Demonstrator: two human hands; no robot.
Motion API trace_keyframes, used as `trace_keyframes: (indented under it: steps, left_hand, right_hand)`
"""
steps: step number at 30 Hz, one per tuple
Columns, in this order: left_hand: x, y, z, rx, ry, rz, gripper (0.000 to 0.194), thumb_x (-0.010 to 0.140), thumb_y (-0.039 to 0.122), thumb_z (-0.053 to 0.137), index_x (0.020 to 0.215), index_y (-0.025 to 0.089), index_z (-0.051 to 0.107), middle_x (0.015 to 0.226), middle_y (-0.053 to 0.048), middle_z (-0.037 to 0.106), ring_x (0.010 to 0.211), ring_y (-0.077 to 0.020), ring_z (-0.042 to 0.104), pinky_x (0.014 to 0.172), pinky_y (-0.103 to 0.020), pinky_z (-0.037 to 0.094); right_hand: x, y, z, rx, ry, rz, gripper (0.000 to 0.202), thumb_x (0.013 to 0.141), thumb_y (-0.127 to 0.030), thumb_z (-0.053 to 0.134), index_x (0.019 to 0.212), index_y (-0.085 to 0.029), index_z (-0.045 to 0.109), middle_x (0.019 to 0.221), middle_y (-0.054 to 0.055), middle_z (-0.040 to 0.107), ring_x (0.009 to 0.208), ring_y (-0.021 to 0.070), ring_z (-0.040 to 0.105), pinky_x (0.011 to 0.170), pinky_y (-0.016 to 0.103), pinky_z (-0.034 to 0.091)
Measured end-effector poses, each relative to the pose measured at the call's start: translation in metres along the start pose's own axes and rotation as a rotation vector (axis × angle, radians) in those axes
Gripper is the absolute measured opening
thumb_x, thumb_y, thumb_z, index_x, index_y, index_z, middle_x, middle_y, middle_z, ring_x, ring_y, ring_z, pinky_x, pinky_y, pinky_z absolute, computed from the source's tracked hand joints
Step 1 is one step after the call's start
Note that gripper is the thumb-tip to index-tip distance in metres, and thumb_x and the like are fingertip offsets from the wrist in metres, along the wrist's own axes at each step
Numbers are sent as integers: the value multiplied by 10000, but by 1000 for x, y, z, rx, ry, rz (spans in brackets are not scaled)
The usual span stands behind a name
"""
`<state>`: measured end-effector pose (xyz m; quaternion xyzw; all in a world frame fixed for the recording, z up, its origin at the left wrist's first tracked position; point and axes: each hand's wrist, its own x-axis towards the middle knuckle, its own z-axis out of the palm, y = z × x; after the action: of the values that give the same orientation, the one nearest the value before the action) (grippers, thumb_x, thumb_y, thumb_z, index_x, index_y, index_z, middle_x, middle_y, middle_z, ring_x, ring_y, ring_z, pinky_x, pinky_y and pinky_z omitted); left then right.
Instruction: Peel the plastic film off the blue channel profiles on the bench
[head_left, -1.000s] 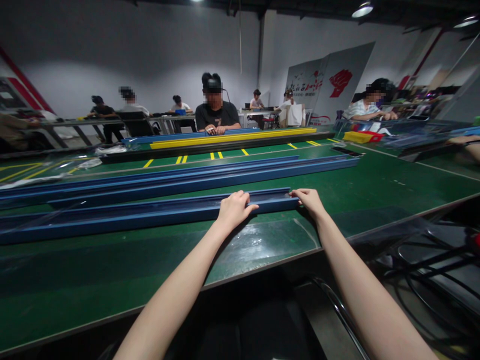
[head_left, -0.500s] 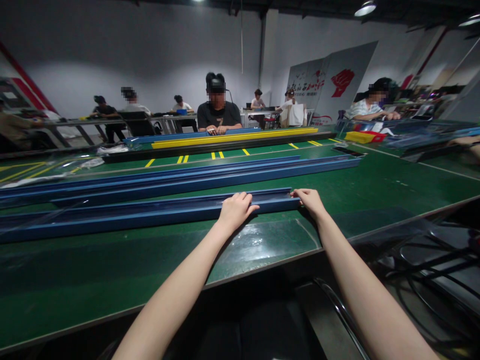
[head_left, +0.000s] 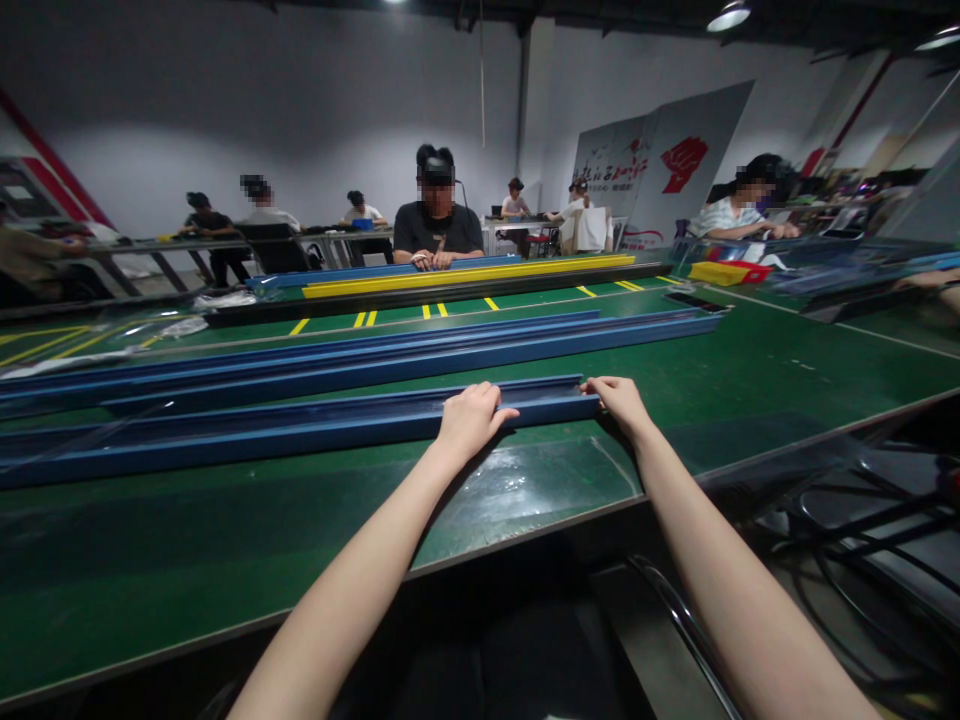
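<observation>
A long blue channel profile (head_left: pixel 300 436) lies across the green table in front of me, its open side up. My left hand (head_left: pixel 472 415) is closed over its near wall, close to the right end, with the fingers reaching inside. At the very end of the profile, my right hand (head_left: pixel 616 402) is closed with its fingertips pinched at the end opening. Whatever small thing those fingertips may hold is hidden. Clear plastic film (head_left: pixel 517 480) lies on the table below my hands.
Behind lie more blue profiles (head_left: pixel 420 352), then a yellow profile (head_left: pixel 480 274) and a black one (head_left: pixel 540 287). A phone (head_left: pixel 694 301) and a yellow tray (head_left: pixel 716 273) are at the right. A person (head_left: pixel 437 230) sits opposite. The table's near edge (head_left: pixel 525 528) runs below my forearms.
Both hands stay in almost the same place on the blue profile. The view has shifted only very slightly.
</observation>
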<state>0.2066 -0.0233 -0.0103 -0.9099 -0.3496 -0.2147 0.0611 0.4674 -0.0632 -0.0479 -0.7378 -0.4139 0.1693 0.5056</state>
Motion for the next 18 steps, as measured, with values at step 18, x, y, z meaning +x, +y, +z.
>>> trace_keyframes:
  steps: [18]
  left_hand:
    - [-3,3,0,1,8,-23,307,827,494,421,799,197,495,858,-8,575,834,-148,521,606,-232,351]
  right_hand:
    - [1,3,0,19,40,-22,300,637,-366,483,683,-149,686,637,54,658,517,118,535,506,223,399]
